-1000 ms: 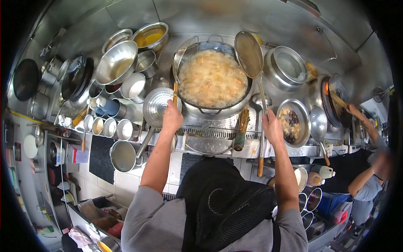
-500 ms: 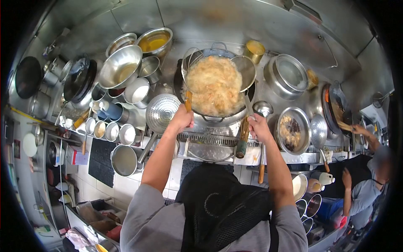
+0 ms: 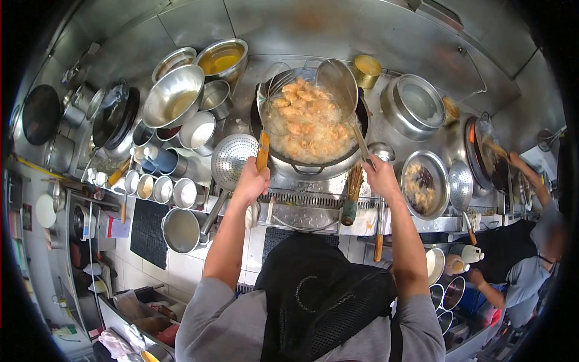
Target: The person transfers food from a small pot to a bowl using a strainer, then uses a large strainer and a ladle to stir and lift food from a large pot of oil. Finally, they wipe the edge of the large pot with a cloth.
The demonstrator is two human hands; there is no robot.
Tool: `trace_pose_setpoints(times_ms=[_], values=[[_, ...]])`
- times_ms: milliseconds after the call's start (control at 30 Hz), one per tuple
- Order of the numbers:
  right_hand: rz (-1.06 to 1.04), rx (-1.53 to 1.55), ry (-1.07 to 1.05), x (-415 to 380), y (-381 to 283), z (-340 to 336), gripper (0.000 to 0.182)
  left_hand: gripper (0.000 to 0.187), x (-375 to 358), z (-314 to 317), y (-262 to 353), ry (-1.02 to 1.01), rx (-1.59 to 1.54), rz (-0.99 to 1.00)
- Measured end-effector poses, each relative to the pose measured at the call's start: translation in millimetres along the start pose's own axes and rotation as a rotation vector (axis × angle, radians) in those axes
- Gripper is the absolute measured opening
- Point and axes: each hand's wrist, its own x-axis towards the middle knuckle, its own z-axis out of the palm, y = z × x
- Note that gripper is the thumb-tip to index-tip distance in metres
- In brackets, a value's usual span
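In the middle, a wok (image 3: pixel 363 117) of bubbling oil holds golden battered fried pieces (image 3: pixel 300 129). My left hand (image 3: pixel 251 182) is closed around the wooden handle of a wire skimmer (image 3: pixel 263 151), whose round head reaches over the wok's left side. My right hand (image 3: pixel 382 176) grips the metal handle of a mesh strainer (image 3: pixel 338 85). That strainer's head is over the wok's upper right part. A bamboo brush (image 3: pixel 351 196) lies below the wok, near my right hand. Beside my left hand rests a perforated ladle (image 3: pixel 234 161).
Metal bowls (image 3: pixel 175 96) and small seasoning pots (image 3: pixel 163 188) crowd the left. At right stand a pot (image 3: pixel 416 108), a bowl of food bits (image 3: pixel 425 184), a ladle (image 3: pixel 381 152) and another perforated skimmer (image 3: pixel 460 184). A co-worker (image 3: pixel 528 256) stands at far right.
The mesh strainer has moved up and left over the wok. My left hand has shifted slightly left and down. The foam has thinned, so the fried pieces show more clearly.
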Motion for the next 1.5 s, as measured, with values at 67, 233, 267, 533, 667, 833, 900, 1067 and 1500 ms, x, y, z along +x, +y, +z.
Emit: trace_pose_setpoints(times_ms=[67,233,267,533,667,833,900,1067,1500], values=[[-0.122,-0.123,0.068,-4.6,7.6,-3.8,0.031,0.020,-5.9,2.6,-0.8,0.025,0.025,-0.001],[-0.122,-0.216,0.129,-31.2,-12.6,-18.6,0.035,0.023,-16.0,6.1,-5.1,0.090,0.214,0.053],[-0.058,-0.251,0.140,-39.1,-18.9,-21.2,0.035,0.023,-18.6,7.0,-4.7,0.089,0.215,0.050],[-0.020,0.101,0.051,-81.9,-17.5,-15.8,0.034,0.028,-44.2,18.0,13.5,0.120,0.455,0.066],[-0.063,0.036,0.002,-79.6,13.2,5.4,0.034,0.030,-40.3,13.6,-4.3,0.140,0.552,0.159],[-0.111,-0.175,0.153,-83.0,18.2,11.2,0.036,0.034,-53.4,9.1,-5.5,0.210,0.610,0.147],[-0.096,-0.102,0.127,-92.2,9.3,4.4,0.036,0.034,-58.1,6.4,-6.9,0.215,0.625,0.136],[-0.037,0.053,0.002,-125.4,-13.7,-29.6,0.036,0.033,-64.0,0.7,-10.4,0.231,0.608,0.167],[-0.227,-0.384,0.008,-114.6,46.4,-20.6,0.033,0.029,-67.1,6.3,2.5,0.317,0.781,0.371]])
